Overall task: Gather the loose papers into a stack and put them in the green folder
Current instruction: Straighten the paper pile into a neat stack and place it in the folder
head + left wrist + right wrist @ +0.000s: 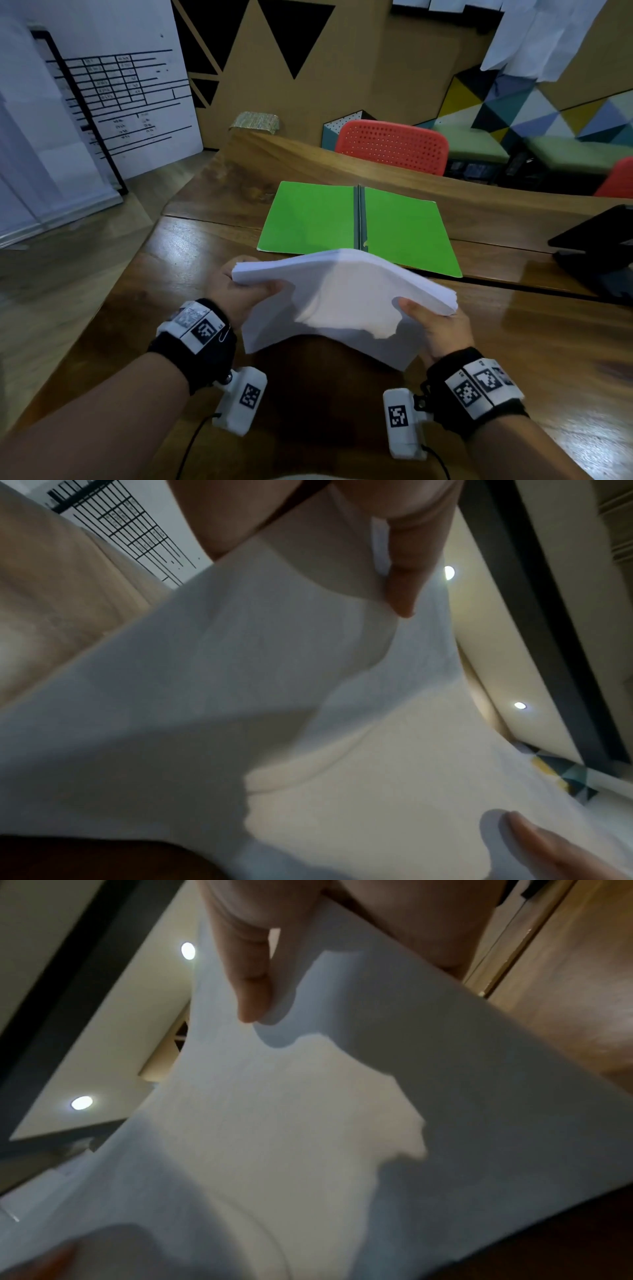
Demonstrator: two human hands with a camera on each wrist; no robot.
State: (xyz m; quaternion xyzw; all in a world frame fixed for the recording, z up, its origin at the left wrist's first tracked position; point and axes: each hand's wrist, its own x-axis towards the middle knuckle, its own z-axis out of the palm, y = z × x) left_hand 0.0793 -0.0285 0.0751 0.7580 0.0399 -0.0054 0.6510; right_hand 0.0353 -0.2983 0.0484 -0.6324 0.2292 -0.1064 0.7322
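A thick stack of white papers (339,294) is held above the wooden table, bowed upward in the middle. My left hand (239,291) grips its left edge, thumb on top. My right hand (435,325) grips its right edge, thumb on top as well. The green folder (308,219) lies open and flat on the table just beyond the stack, spine in the middle; its near edge is partly hidden by the papers. In the left wrist view my thumb (407,588) presses the paper stack (274,696). In the right wrist view my thumb (253,988) does the same on the paper stack (308,1123).
The wooden table (548,342) spreads around the folder. A black stand-like device (599,246) sits at the right edge. Red chairs (394,145) stand behind the table. A whiteboard (113,96) leans at the left.
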